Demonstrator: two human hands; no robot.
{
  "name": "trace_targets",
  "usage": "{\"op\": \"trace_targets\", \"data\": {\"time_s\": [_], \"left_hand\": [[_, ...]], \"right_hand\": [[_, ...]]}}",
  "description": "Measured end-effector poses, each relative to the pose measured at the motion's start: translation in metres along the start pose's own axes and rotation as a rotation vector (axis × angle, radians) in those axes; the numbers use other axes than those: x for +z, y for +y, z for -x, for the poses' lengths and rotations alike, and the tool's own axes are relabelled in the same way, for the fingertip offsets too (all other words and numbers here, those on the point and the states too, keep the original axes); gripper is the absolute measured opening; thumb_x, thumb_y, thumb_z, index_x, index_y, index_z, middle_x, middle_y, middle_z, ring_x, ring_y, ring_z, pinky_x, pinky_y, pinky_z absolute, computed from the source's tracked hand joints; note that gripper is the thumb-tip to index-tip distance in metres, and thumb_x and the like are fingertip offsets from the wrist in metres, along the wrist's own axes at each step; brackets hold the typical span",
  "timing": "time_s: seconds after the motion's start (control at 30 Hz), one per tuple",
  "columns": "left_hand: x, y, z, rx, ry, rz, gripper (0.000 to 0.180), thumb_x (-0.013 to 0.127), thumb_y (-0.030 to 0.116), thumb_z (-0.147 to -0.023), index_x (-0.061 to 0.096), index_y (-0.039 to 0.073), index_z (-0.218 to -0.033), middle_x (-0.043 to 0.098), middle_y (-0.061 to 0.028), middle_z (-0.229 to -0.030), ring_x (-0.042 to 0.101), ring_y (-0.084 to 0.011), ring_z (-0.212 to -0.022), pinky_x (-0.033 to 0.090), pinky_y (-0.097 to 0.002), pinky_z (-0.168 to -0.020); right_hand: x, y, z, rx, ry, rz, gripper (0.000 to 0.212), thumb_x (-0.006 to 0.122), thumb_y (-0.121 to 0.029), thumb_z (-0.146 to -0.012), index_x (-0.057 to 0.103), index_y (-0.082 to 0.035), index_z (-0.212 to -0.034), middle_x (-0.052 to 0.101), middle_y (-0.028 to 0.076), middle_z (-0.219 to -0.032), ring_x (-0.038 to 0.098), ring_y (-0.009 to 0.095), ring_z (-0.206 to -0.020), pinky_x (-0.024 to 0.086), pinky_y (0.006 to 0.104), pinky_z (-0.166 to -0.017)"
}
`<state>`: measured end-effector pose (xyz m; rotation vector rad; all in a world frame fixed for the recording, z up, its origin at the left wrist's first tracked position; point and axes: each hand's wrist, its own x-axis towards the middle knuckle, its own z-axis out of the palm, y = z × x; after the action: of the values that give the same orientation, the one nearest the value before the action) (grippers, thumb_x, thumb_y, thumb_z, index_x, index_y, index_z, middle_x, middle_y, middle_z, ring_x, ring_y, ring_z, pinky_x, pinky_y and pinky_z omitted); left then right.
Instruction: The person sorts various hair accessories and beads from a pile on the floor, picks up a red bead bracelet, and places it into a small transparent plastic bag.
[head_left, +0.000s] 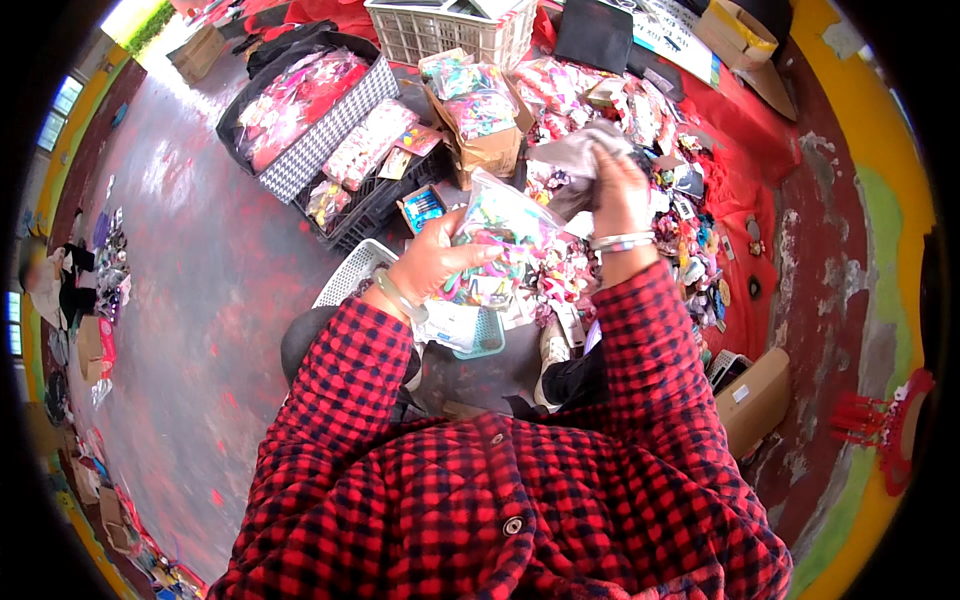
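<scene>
Starting at the left, it's a broad stretch of grey floor (190, 300), the roomiest side for the left elbow. Next along, the houndstooth bin (325, 140), then the black crate (392, 190) and white basket (350, 268), their rims close beyond the left wrist. And here's the left hand (430, 262), fingers and thumb gripping the near-left side of a clear plastic bag (505, 225) of colourful small pieces, up in front of the body, over the teal basket (487, 335). Just beyond the bag, the open carton (490, 155) boxes in any forward reach. Over to the right hand (622, 195), closed on a bunched grey piece (580, 165), too blurred to name. The step in hand looks like two-handed handling; a next move would call for a steady left grip and a right hand that avoids snagging the bag. Loose goods (650, 120) crowd that side, then the red sheet (750, 240), with a cardboard box (757, 400) near the right sleeve.
</scene>
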<state>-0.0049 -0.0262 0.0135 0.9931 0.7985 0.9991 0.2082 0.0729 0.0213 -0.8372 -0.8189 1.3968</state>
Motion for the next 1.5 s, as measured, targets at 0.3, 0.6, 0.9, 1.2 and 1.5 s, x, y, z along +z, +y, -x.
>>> {"op": "trace_targets", "data": {"time_s": [0.3,0.6,0.9,1.2,1.5], "left_hand": [[-0.005,0.011,0.003,-0.027,0.018,0.144,0.041,0.059,0.002,-0.079,0.044,0.000,-0.117,0.057,-0.0099,-0.104,0.060,-0.0198,-0.092,0.049,-0.0340,-0.081],[-0.003,0.012,0.004,0.007,-0.085,-0.042,0.035,0.063,0.007,-0.079,0.052,0.001,-0.112,0.059,-0.0044,-0.101,0.055,-0.0114,-0.092,0.045,-0.0277,-0.082],[-0.002,0.007,0.000,-0.064,-0.050,0.073,0.040,0.064,0.007,-0.078,0.048,0.001,-0.115,0.058,-0.0046,-0.101,0.055,-0.0121,-0.092,0.043,-0.0277,-0.084],[0.001,0.004,-0.003,-0.243,-0.098,0.189,0.040,0.064,0.004,-0.077,0.049,0.001,-0.113,0.060,-0.0088,-0.099,0.061,-0.0197,-0.087,0.050,-0.0325,-0.078],[0.010,0.009,0.001,-0.167,-0.062,0.231,0.040,0.064,0.002,-0.076,0.050,0.002,-0.113,0.061,-0.0088,-0.097,0.061,-0.0193,-0.088,0.051,-0.0331,-0.078]], "right_hand": [[-0.034,-0.023,0.012,0.378,-0.551,-0.048,0.045,0.046,-0.029,-0.090,0.043,0.002,-0.123,0.052,0.011,-0.118,0.052,0.023,-0.106,0.039,0.0350,-0.094],[0.013,-0.010,0.031,0.371,-0.629,0.291,0.031,0.059,-0.017,-0.084,0.056,0.002,-0.108,0.060,0.004,-0.097,0.055,0.011,-0.084,0.044,0.0244,-0.076],[0.023,0.004,0.035,0.169,-0.501,0.317,0.030,0.061,-0.007,-0.079,0.053,0.001,-0.106,0.061,0.004,-0.083,0.056,0.008,-0.067,0.046,0.0235,-0.059],[0.026,0.017,0.035,-0.510,-0.303,1.041,0.020,0.062,-0.018,-0.077,0.056,-0.004,-0.091,0.059,0.021,-0.072,0.059,0.039,-0.068,0.047,0.0419,-0.058],[0.016,0.022,0.027,-0.633,-0.199,1.116,0.013,0.059,-0.003,-0.081,0.059,-0.004,-0.094,0.064,0.012,-0.077,0.064,0.024,-0.067,0.049,0.0307,-0.058]]}}
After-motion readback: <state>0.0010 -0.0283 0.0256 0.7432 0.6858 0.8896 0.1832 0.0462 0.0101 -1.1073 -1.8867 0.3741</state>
